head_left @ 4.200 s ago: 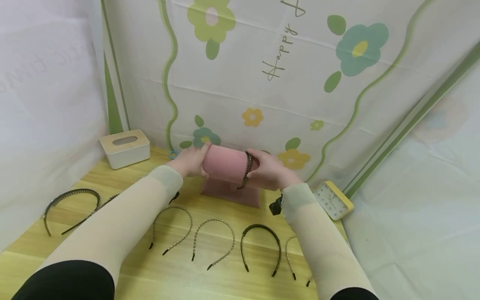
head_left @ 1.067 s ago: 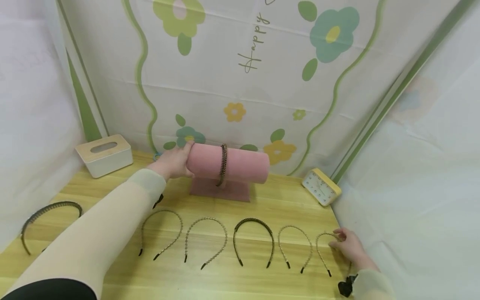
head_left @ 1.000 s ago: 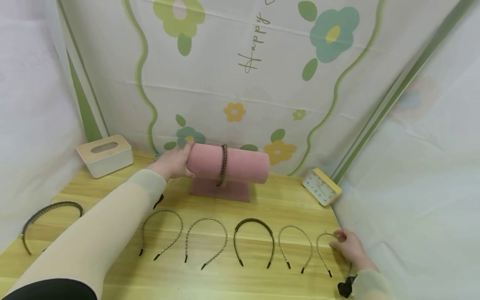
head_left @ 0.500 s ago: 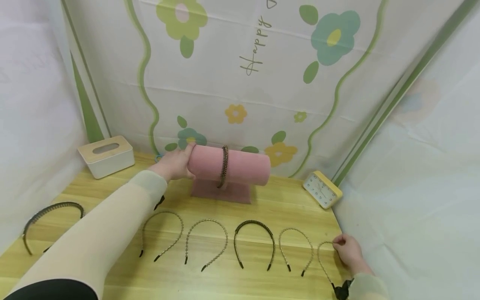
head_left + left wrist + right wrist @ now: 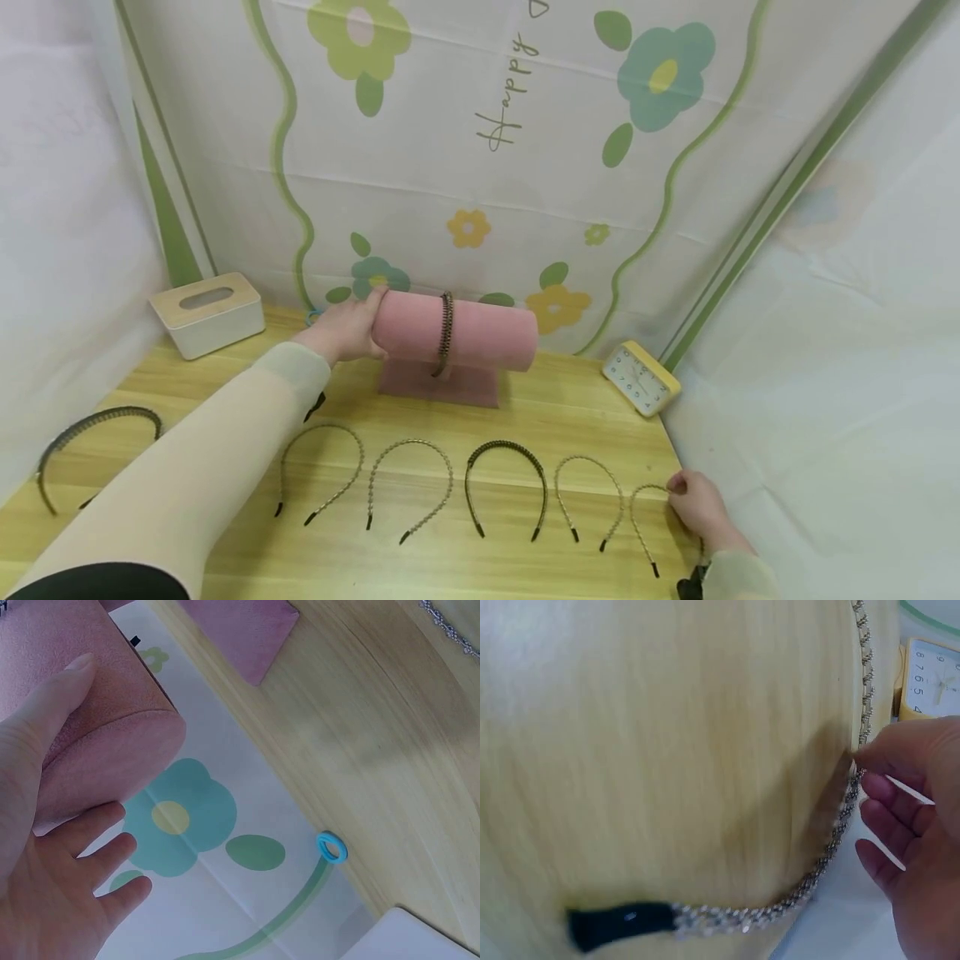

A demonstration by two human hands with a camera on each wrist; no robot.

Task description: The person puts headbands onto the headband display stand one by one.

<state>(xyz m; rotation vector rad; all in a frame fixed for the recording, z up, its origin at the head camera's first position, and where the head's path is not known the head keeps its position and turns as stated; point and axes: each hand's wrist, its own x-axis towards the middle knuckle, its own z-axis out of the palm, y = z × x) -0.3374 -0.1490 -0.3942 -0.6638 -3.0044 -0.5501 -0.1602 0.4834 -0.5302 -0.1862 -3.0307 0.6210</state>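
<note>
My left hand (image 5: 348,327) holds the left end of a pink plush display roll (image 5: 491,333) on a flat pink foot. In the left wrist view, its thumb lies along the roll (image 5: 75,712), with the other fingers at the end face. A dark toothed headband (image 5: 447,329) circles the roll near its middle. At the table's right edge my right hand (image 5: 697,504) pinches the top of a thin beaded headband (image 5: 637,525) between thumb and fingertip. This headband (image 5: 866,682) has a black tip and lies on the wood.
Several more headbands lie in a row along the front, including a dark braided one (image 5: 507,446) and a toothed one (image 5: 97,419). A tissue box (image 5: 217,329) stands back left, a yellow alarm clock (image 5: 641,379) back right. Printed fabric walls enclose the table (image 5: 570,408).
Earlier both hands were at the roll; the dark headband now sits nearer its middle. My right hand went to the rightmost headband, then shifted it slightly towards me. The left hand stays.
</note>
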